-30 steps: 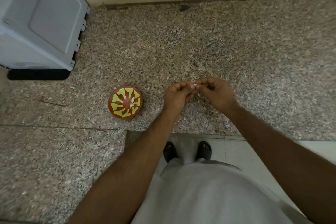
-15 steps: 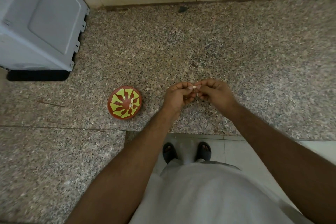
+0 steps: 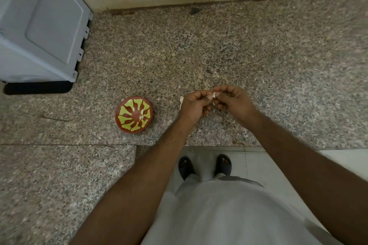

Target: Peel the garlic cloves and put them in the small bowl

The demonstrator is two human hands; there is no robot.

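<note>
A small red bowl (image 3: 134, 114) with a yellow-green pattern sits on the granite counter, left of my hands, with a couple of pale peeled cloves (image 3: 142, 115) inside. My left hand (image 3: 194, 105) and my right hand (image 3: 233, 102) meet above the counter, fingertips together, both pinching one small white garlic clove (image 3: 214, 95). A pale strip of garlic skin (image 3: 181, 100) shows at the left edge of my left hand. Most of the clove is hidden by my fingers.
A grey appliance (image 3: 39, 26) stands at the back left on the counter (image 3: 258, 55). The tiled wall runs along the back. The counter's front edge lies just under my wrists, with the floor and my sandalled feet (image 3: 205, 166) below. Bits of skin lie under my hands.
My hands stay together at the same spot, fingers working the clove. A strip of skin now shows beside my left hand.
</note>
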